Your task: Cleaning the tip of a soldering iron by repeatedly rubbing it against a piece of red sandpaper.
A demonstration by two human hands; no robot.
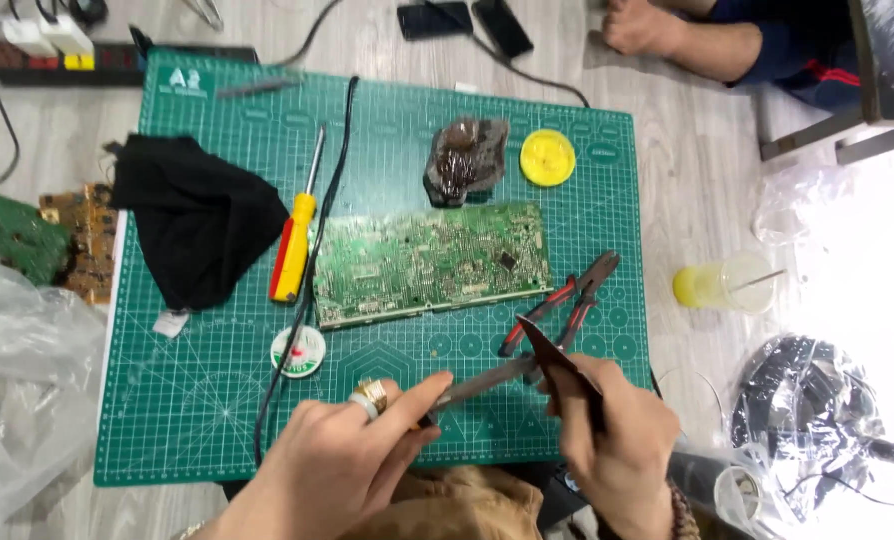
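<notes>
Tweezers [482, 380] pinched in left hand [342, 465], low over mat [197, 420], tips met by dark pointed piece [557, 362] gripped in right hand [617, 440]. Pliers [567, 300] just at 12 o'clock; board [432, 262] at 11; screwdriver [297, 235] farther at 10.

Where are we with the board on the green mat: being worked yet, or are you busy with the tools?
Laid out: circuit board, yellow screwdriver and red-handled pliers lie on the green mat. In hand: left hand and right hand hold a thin dark tool between them. Left: the board lies untouched.
</notes>
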